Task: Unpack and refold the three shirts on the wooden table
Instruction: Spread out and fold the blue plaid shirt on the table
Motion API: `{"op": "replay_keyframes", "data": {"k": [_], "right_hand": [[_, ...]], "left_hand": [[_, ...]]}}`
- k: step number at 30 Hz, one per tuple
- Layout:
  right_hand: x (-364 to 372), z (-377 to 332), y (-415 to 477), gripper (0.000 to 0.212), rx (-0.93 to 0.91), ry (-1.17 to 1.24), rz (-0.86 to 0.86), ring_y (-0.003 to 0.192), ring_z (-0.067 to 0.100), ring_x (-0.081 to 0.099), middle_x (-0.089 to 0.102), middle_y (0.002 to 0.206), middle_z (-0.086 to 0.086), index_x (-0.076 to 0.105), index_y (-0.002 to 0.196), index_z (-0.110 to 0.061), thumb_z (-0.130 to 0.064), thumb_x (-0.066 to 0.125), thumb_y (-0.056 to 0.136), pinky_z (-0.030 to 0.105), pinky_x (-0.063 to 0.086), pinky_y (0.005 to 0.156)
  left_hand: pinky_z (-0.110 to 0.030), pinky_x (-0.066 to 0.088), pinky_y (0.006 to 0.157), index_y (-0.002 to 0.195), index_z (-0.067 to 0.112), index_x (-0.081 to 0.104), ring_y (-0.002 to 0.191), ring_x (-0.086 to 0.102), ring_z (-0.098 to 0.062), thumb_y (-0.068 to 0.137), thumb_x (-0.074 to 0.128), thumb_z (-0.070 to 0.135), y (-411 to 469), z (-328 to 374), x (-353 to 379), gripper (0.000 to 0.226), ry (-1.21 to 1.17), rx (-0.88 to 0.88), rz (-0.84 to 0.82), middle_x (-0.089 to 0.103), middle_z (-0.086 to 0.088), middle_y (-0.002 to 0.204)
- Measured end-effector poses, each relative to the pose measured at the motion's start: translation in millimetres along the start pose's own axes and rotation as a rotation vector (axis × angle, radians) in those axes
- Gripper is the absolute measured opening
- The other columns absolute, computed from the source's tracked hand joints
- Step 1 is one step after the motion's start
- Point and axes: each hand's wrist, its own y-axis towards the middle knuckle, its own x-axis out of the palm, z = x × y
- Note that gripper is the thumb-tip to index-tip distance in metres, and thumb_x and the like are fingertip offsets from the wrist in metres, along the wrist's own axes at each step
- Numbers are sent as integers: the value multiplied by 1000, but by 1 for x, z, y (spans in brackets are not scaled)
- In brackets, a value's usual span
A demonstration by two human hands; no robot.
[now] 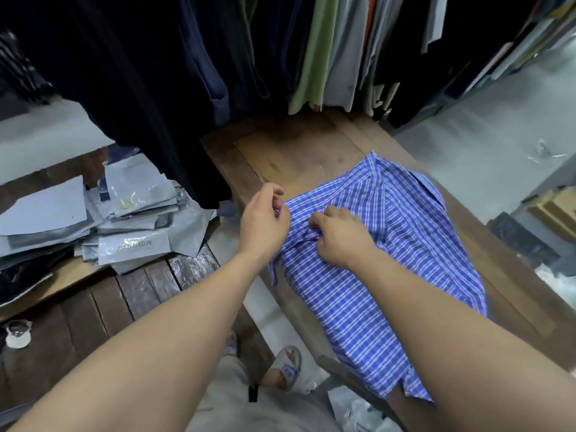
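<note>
A blue and white checked shirt [383, 266] lies spread lengthwise on the wooden table [299, 151], its collar toward the far end. My left hand [265, 219] pinches the shirt's left edge near the shoulder. My right hand [339, 235] is closed on a bunched fold of the same cloth just beside it. Only this one shirt shows on the table.
A pile of grey plastic garment bags [103, 219] lies on a dark slatted bench at the left. Dark and pale clothes [193, 73] hang over the table's far end. A small white cup [18, 333] stands at the left. A clear bag [358, 413] lies on the floor by my sandalled foot.
</note>
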Motion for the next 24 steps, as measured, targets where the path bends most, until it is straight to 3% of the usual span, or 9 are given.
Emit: {"op": "replay_keyframes", "data": {"k": [2, 4, 8, 11, 14, 17, 19, 21, 24], "right_hand": [[-2, 4, -4, 35, -4, 17, -3, 117, 31, 47, 50, 122, 6, 54, 125, -25, -19, 52, 90, 44, 39, 95], [-4, 9, -9, 39, -3, 40, 20, 120, 30, 46, 52, 126, 6, 52, 130, -27, -31, 54, 91, 45, 38, 100], [-7, 30, -26, 57, 98, 120, 84, 129, 31, 43, 53, 135, 7, 47, 142, -30, -60, 47, 94, 46, 34, 108], [-4, 46, -36, 62, 183, 200, -11, 137, 34, 36, 40, 149, 11, 47, 144, -28, -66, 34, 98, 48, 33, 113], [-1, 56, -41, 60, 229, 299, -55, 145, 36, 26, 24, 161, 13, 46, 146, -25, -62, 28, 102, 50, 31, 116], [1, 58, -39, 57, 241, 317, -69, 147, 35, 23, 23, 161, 15, 45, 147, -23, -56, 29, 104, 50, 30, 117], [1, 55, -35, 52, 272, 329, -35, 140, 35, 34, 35, 152, 14, 48, 142, -21, -53, 32, 104, 49, 37, 111], [-1, 54, -32, 47, 318, 329, 3, 126, 33, 47, 43, 141, 11, 47, 140, -21, -48, 38, 103, 48, 46, 100], [-8, 52, -26, 53, 378, 322, 22, 119, 37, 56, 28, 154, 13, 33, 151, -26, -41, 45, 102, 45, 51, 91]], "left_hand": [[-30, 50, 82, 117, 21, 62, 79, 59, -14, 93, 63, 22, 4, 2, 5, 24, 81, -1, -218, 64, 2, 100], [-33, 50, 86, 119, 20, 66, 90, 63, -22, 95, 63, 28, 10, -2, 11, 26, 252, 19, -401, 67, -4, 104], [-40, 50, 94, 113, 26, 68, 111, 60, -34, 93, 51, 39, 26, 13, 29, 30, 549, -10, -528, 65, -14, 116], [-39, 41, 101, 118, 24, 66, 120, 53, -36, 95, 47, 35, 36, 33, 45, 32, 717, 42, -557, 62, -17, 124], [-42, 35, 111, 134, 21, 58, 130, 46, -35, 98, 45, 29, 42, 49, 60, 39, 683, 141, -652, 53, -14, 140], [-41, 30, 115, 143, 14, 52, 138, 41, -31, 99, 44, 19, 45, 59, 73, 44, 611, 232, -778, 48, -10, 148], [-42, 34, 113, 144, 11, 48, 138, 42, -33, 97, 44, 13, 48, 67, 78, 48, 531, 207, -765, 51, -12, 146], [-44, 32, 116, 155, 17, 33, 143, 34, -33, 97, 44, 14, 52, 74, 82, 59, 462, 154, -756, 46, -11, 152], [-44, 21, 121, 159, 22, 22, 151, 20, -29, 100, 41, 21, 65, 78, 92, 62, 482, 172, -796, 30, -6, 163]]}}
